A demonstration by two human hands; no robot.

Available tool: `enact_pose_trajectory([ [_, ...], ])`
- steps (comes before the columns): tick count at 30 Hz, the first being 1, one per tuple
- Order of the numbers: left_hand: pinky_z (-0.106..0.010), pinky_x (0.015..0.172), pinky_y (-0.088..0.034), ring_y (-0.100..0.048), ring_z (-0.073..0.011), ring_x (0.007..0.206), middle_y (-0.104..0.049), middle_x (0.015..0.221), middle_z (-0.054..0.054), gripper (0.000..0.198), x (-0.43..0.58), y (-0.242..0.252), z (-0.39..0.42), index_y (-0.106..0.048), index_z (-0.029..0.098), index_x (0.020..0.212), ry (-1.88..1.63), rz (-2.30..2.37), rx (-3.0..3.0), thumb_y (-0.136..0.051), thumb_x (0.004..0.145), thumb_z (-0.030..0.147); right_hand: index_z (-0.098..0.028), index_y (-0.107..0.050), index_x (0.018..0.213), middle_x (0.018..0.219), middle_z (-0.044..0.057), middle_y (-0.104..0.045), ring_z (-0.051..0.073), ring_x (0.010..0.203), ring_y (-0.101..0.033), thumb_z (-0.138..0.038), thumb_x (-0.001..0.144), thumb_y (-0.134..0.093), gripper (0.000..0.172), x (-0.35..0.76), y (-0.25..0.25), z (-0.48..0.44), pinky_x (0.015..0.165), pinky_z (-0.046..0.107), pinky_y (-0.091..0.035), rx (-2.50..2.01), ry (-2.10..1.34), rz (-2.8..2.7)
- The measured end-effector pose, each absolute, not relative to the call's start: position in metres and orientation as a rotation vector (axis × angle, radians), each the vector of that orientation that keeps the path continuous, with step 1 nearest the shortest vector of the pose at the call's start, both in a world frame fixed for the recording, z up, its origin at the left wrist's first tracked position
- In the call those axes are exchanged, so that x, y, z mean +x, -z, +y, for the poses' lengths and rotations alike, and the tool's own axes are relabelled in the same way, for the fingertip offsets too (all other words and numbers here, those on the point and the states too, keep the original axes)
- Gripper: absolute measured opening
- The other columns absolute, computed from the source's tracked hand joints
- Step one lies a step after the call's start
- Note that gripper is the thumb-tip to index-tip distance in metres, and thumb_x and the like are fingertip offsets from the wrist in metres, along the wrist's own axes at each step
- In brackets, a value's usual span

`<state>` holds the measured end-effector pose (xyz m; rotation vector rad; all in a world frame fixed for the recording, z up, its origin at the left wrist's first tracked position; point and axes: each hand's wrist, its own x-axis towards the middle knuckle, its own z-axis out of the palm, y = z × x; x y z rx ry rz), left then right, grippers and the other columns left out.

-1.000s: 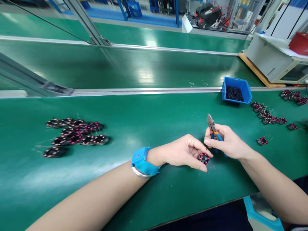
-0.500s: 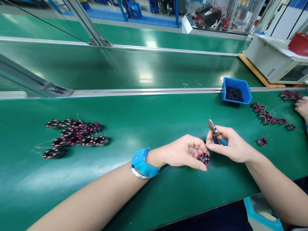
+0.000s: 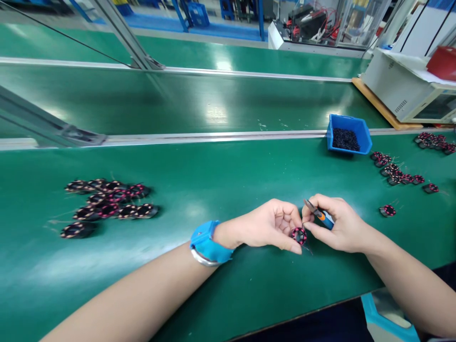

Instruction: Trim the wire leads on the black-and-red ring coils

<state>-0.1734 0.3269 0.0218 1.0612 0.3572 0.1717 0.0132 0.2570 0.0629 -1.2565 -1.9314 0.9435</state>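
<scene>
A small ring-shaped coil (image 3: 299,236), black with pink spots, is pinched between the thumb and fingers of my left hand (image 3: 272,225). Thin wire ends stick out from its lower right side. My right hand (image 3: 337,223) is closed around a pair of cutting pliers (image 3: 319,213) with orange and blue handles, their jaws pointing up and to the left. The right thumb and fingertip meet right beside the coil, at what looks like a thin dark strand too small to make out. Both hands are just above the green table (image 3: 228,180).
Several similar coils (image 3: 110,198) lie grouped at left; more coils (image 3: 394,173) are scattered at right, one single coil (image 3: 387,210) nearest my right hand. A blue bin (image 3: 349,134) holds small black pieces. A metal rail (image 3: 213,137) crosses behind.
My right hand has turned, tipping the pliers lower and to the left. The coil stays in my left hand, shifted slightly left. Another person's hand at the right edge has left the view.
</scene>
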Motion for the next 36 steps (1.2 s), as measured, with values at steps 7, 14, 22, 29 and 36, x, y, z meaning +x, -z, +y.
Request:
enact_pose_trajectory([
  [7,-0.023,0.061,-0.052,-0.06,-0.0086,0.061,-0.065,0.07,0.0,0.038,-0.174,-0.02,0.326,-0.06,0.01,0.084,-0.11,0.37,1.07,-0.084,0.055,0.013,-0.02,-0.053,0.081,0.073,0.0,-0.06,0.012,0.064,-0.052,-0.01,0.078,-0.059,0.012,0.01,-0.059,0.254,0.062,0.025,-0.042,-1.247,-0.948,-1.917],
  [14,-0.018,0.054,-0.051,-0.06,-0.0073,0.056,-0.066,0.066,0.001,0.036,-0.174,-0.022,0.324,-0.056,0.011,0.076,-0.174,0.377,1.003,-0.084,0.055,0.011,-0.02,-0.057,0.08,0.074,0.001,-0.064,0.012,0.061,-0.054,-0.014,0.079,-0.059,0.007,0.013,-0.058,0.252,0.059,0.025,-0.043,-1.258,-0.874,-1.972],
  [22,-0.012,0.047,-0.045,-0.055,-0.0042,0.048,-0.061,0.056,0.004,0.032,-0.173,-0.024,0.327,-0.054,0.012,0.071,-0.206,0.493,1.101,-0.083,0.059,0.013,-0.02,-0.057,0.079,0.072,0.002,-0.063,0.014,0.063,-0.056,-0.014,0.074,-0.053,0.009,0.01,-0.065,0.255,0.061,0.025,-0.045,-1.178,-0.764,-2.032],
  [29,-0.017,0.047,-0.052,-0.06,-0.0089,0.06,-0.068,0.085,-0.003,0.03,-0.167,-0.027,0.339,-0.059,0.014,0.073,-0.604,0.736,1.178,-0.084,0.058,0.022,-0.02,-0.051,0.081,0.074,0.0,-0.059,0.012,0.063,-0.054,-0.028,0.072,-0.064,0.017,0.009,-0.058,0.266,0.063,0.027,-0.048,-1.346,-1.083,-1.367],
  [36,-0.019,0.07,-0.057,-0.067,-0.0123,0.072,-0.069,0.083,-0.002,0.035,-0.164,-0.024,0.326,-0.065,0.015,0.089,-0.799,0.881,1.351,-0.082,0.059,0.023,-0.02,-0.05,0.074,0.069,-0.003,-0.055,0.012,0.063,-0.053,-0.038,0.063,-0.078,0.035,0.0,-0.044,0.27,0.064,0.027,-0.048,-1.359,-1.231,-1.237],
])
